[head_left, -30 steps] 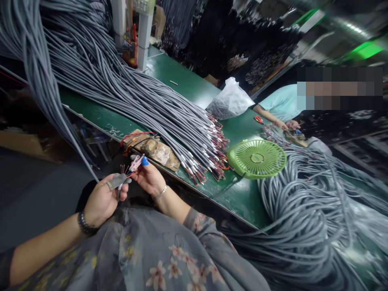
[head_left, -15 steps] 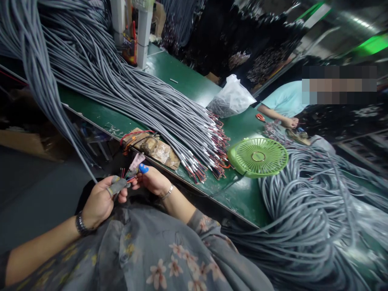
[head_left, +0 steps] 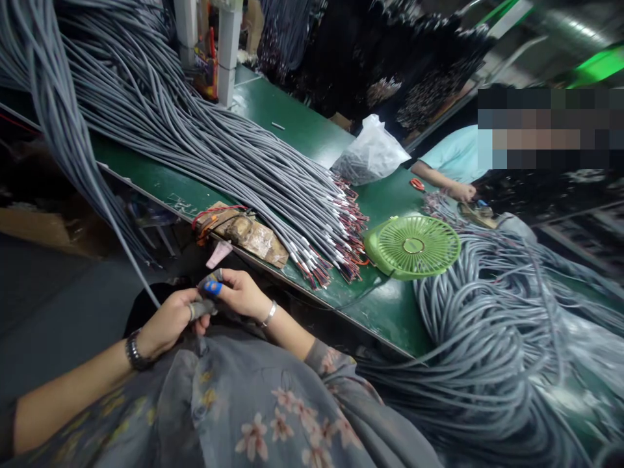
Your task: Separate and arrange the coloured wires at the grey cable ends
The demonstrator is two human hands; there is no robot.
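Note:
Both my hands meet just below the edge of the green workbench (head_left: pixel 312 140), above my lap in floral cloth. My left hand (head_left: pixel 168 323) is closed on the end of one grey cable (head_left: pixel 119 244) that runs up and left to the hanging bundle. Grey covers sit on its fingertips. My right hand (head_left: pixel 237 294), with a blue cover on one fingertip, pinches the same cable end from the right. The thin coloured wires at the end are hidden between the fingers. A big sheaf of grey cables (head_left: pixel 234 162) with stripped red and white ends lies across the bench.
A green fan (head_left: pixel 413 246) lies flat on the bench, beside a heap of coiled grey cable (head_left: pixel 487 325). A brown taped block (head_left: pixel 246 235) with a red wire sits at the bench edge. A plastic bag (head_left: pixel 370 156) stands behind. Another person's hand (head_left: pixel 461 191) works near orange scissors (head_left: pixel 416 184).
My hands have dropped lower and closed together over the cable end. The fanned coloured wires seen earlier no longer show. The pink tag now hangs apart at the bench edge.

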